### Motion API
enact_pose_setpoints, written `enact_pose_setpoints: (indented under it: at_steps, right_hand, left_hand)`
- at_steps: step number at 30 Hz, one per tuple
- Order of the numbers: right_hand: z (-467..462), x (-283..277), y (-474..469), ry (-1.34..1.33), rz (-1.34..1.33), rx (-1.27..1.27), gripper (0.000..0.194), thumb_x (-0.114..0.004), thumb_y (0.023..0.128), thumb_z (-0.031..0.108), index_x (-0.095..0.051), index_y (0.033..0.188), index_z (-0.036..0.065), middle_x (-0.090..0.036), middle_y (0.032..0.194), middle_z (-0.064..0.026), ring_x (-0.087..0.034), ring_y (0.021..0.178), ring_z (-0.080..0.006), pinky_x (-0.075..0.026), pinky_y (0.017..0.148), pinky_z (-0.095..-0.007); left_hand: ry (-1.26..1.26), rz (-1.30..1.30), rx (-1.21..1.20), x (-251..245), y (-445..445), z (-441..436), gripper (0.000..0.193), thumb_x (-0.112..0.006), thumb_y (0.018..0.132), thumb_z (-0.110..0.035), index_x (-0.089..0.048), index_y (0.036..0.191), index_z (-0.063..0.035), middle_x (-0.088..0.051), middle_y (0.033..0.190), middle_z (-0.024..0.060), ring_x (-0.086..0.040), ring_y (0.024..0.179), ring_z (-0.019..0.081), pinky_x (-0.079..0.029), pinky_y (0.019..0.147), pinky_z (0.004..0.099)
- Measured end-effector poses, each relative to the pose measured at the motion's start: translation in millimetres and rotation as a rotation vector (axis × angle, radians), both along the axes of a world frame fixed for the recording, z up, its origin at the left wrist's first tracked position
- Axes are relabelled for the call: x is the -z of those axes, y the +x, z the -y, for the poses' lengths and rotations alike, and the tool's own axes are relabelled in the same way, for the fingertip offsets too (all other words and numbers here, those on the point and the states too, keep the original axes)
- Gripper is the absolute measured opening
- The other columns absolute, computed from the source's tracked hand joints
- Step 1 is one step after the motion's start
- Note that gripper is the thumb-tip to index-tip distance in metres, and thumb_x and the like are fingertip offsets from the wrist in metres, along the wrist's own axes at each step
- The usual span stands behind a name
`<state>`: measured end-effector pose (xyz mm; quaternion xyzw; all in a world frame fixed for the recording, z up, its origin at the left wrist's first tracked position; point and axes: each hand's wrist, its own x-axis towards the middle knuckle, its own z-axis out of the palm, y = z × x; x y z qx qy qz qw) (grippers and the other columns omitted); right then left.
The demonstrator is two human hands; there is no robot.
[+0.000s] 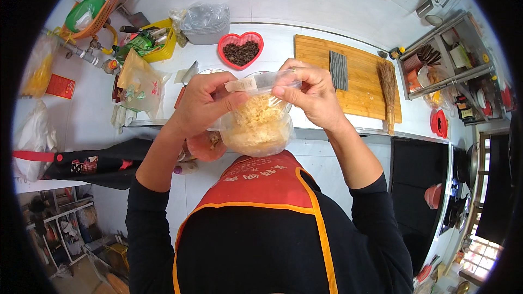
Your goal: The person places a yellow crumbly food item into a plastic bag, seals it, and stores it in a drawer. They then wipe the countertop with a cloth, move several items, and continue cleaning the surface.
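A clear plastic bag (pixel 259 130) hangs in front of the red apron, above the counter's front edge. Pale yellow shredded food (pixel 261 112) fills its lower part; what food it is, I cannot tell. My left hand (pixel 208 100) pinches the upper left of the bag between thumb and fingers, beside a white label (pixel 242 84) bearing print. On the other side, my right hand (pixel 308 90) grips the upper right rim with thumb and forefinger. The bag's top edge is stretched between both hands. Behind them, plates on the counter are mostly hidden.
A red heart-shaped basket (pixel 241 65) of dark dried pieces stands at the back. Rightward lies a wooden cutting board (pixel 361 104) with a grey patterned slab (pixel 338 70) and a bundled straw brush (pixel 387 94). Left are a cleaver (pixel 190 72), a plastic bag (pixel 141 90) and a yellow basket (pixel 163 49).
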<state>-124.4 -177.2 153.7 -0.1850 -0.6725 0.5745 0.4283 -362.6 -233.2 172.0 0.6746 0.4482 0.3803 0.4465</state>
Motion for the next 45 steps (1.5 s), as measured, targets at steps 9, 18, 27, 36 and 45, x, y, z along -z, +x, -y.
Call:
enact_pose_setpoints:
  at_steps: [9, 18, 27, 36, 45]
  right_hand:
    - [-2.7, 2.5, -10.1, 0.078, 0.076, 0.038, 0.007, -0.072, 0.083, 0.005, -0.068, 0.081, 0.0, -0.059, 0.081, -0.0037, -0.054, 0.075, -0.0093, -0.045, 0.064, -0.0234]
    - [-1.1, 2.9, -7.1, -0.286, -0.009, -0.073, 0.007, -0.071, 0.086, 0.006, -0.067, 0.083, 0.001, -0.057, 0.083, 0.0001, -0.052, 0.077, -0.0079, -0.043, 0.072, -0.0237]
    - [9.1, 7.7, -4.2, -0.164, -0.1, 0.056, 0.007, -0.07, 0.085, 0.004, -0.065, 0.081, 0.001, -0.058, 0.084, -0.0003, -0.052, 0.078, -0.0079, -0.042, 0.07, -0.0226]
    - [-9.9, -17.7, 8.9, -0.055, 0.309, -0.26, 0.009, -0.075, 0.078, 0.007, -0.069, 0.082, 0.001, -0.063, 0.078, -0.0015, -0.056, 0.075, -0.0092, -0.045, 0.07, -0.0257]
    - [1.0, -18.4, 10.1, -0.034, 0.348, -0.126, 0.009, -0.074, 0.079, 0.007, -0.069, 0.08, 0.0, -0.061, 0.073, -0.0017, -0.054, 0.071, -0.0099, -0.043, 0.066, -0.0255]
  left_hand:
    - [0.155, -0.328, 0.095, -25.3, 4.6, -10.3, 0.019, -0.067, 0.083, -0.016, -0.06, 0.086, 0.0016, -0.055, 0.079, 0.0072, -0.051, 0.074, 0.0154, -0.041, 0.067, 0.0271]
    - [0.131, -0.202, 0.058, -18.4, 11.6, -2.8, 0.017, -0.065, 0.087, -0.019, -0.06, 0.083, -0.0026, -0.051, 0.061, -0.0014, -0.046, 0.057, 0.005, -0.036, 0.052, 0.0236]
    - [-0.121, -0.186, 0.188, -15.9, -5.4, -7.2, 0.021, -0.067, 0.086, -0.02, -0.061, 0.089, -0.0008, -0.053, 0.072, 0.0006, -0.045, 0.067, 0.005, -0.04, 0.058, 0.0234]
    - [-0.005, -0.315, 0.259, -9.4, 4.6, -1.3, 0.023, -0.067, 0.083, -0.018, -0.059, 0.089, 0.0021, -0.056, 0.076, 0.0067, -0.05, 0.07, 0.0116, -0.043, 0.064, 0.028]
    - [-0.075, -0.309, 0.273, -13.5, -14.9, -0.1, 0.013, -0.067, 0.08, -0.011, -0.061, 0.082, 0.0, -0.06, 0.071, 0.0043, -0.053, 0.069, 0.0101, -0.045, 0.064, 0.0265]
